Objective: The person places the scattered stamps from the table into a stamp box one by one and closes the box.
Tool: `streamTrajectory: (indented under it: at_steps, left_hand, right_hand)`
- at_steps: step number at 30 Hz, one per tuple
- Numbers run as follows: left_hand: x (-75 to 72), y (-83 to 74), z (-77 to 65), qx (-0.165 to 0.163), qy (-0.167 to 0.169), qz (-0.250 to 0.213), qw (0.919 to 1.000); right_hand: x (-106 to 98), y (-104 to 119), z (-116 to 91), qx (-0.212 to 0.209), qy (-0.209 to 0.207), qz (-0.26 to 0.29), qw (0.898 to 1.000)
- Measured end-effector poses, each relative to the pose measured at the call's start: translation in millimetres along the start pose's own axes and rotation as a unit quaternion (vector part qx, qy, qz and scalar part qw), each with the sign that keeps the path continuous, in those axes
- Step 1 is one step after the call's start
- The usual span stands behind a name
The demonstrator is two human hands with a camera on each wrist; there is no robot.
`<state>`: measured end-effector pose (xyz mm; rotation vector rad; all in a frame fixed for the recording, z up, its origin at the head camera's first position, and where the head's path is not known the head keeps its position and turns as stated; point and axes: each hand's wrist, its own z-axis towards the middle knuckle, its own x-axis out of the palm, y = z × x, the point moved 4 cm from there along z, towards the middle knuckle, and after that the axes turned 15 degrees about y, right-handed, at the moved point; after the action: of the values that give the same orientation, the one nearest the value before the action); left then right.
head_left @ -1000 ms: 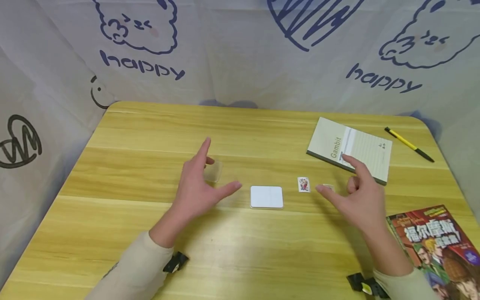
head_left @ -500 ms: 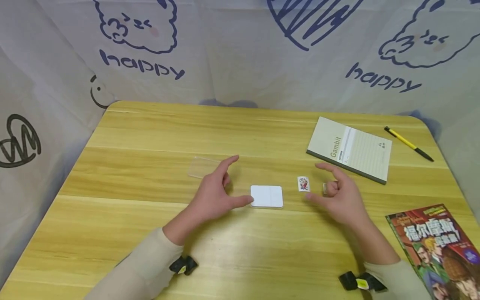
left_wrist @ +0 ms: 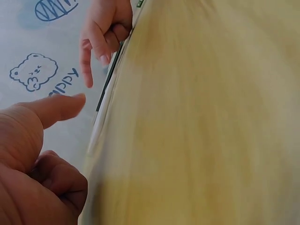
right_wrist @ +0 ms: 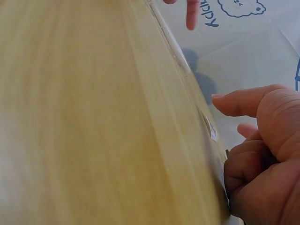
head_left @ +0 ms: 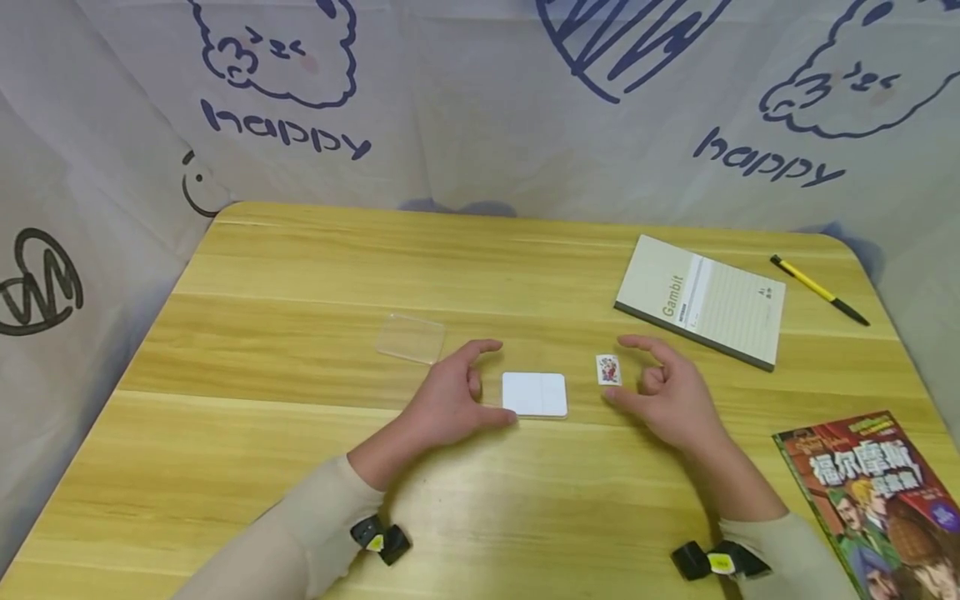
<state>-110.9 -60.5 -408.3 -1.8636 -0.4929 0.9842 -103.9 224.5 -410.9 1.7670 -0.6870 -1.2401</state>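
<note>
A white rectangular stack [head_left: 534,394], apparently in a shallow clear case, lies mid-table. My left hand [head_left: 450,397] is at its left side, index finger and thumb spread apart, the thumb tip by the front edge; whether it touches cannot be told. To the right lies a small card with a colourful printed figure [head_left: 608,370]. Beside that card is my right hand [head_left: 675,398], thumb tip at its lower edge and index finger beyond it, with the other fingers folded in. Neither hand visibly holds anything. A clear plastic cover [head_left: 409,338] lies behind my left hand.
A beige notebook [head_left: 697,300] lies at the back right, with a yellow and black pen [head_left: 819,289] past it. A colourful comic-style book [head_left: 873,492] rests at the right front. A printed cloth [head_left: 480,100] hangs behind the wooden table [head_left: 480,517].
My left hand has come right and nearer, off the clear cover to the white stack. My right hand has moved left to the printed card, hiding a second small card seen earlier.
</note>
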Motion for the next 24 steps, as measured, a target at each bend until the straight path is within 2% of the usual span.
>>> streamTrajectory:
  at_steps: [7,13,24]
  left_hand:
    - [3.6,3.4,1.9,-0.012,0.008,-0.02,0.9997]
    - [5.1,5.9,3.0,-0.016,0.017,-0.022,0.9995]
    - [6.0,8.7,5.5,-0.01,0.024,0.027,0.9993]
  right_hand:
    - [1.1,-4.0,1.1,0.006,0.007,-0.003,1.0]
    - [1.0,-5.3,4.0,0.009,0.003,-0.033,0.999]
    - [3.1,-3.7,6.6,0.029,0.02,-0.042,0.998]
